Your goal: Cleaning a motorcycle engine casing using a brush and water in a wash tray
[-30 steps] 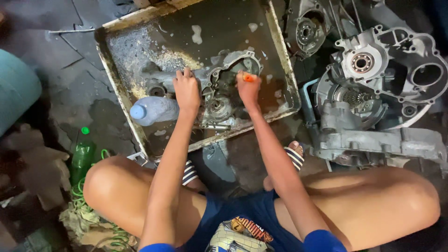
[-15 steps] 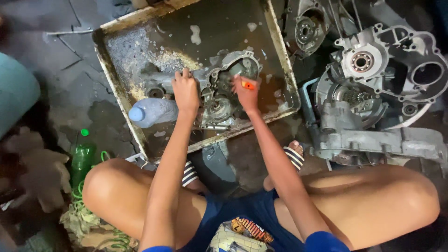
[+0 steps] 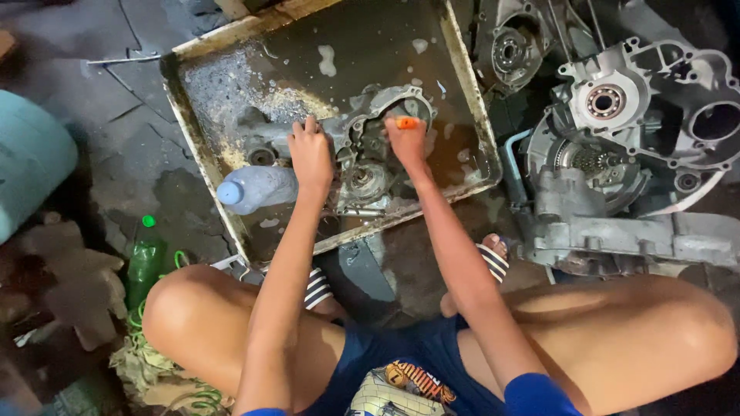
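Note:
A grey metal engine casing [image 3: 362, 158] lies in dirty liquid inside a rusty shallow tray [image 3: 193, 146] on the floor. My left hand [image 3: 310, 152] rests on the casing's left side and grips it. My right hand [image 3: 406, 141] is closed around a small orange-handled brush [image 3: 408, 122] and presses it into the casing's upper right recess. The brush's bristles are hidden behind the hand.
A clear plastic bottle [image 3: 252, 187] lies across the tray's near-left rim. Bare engine crankcases [image 3: 617, 146] are stacked to the right. A green bottle [image 3: 144, 258] and green hose stand at left. My knees and striped sandals [image 3: 493, 260] sit below the tray.
My right hand has worked the brush back and forth over the casing's upper right part, now a little higher. My left hand stays on the casing. The view shifted slightly.

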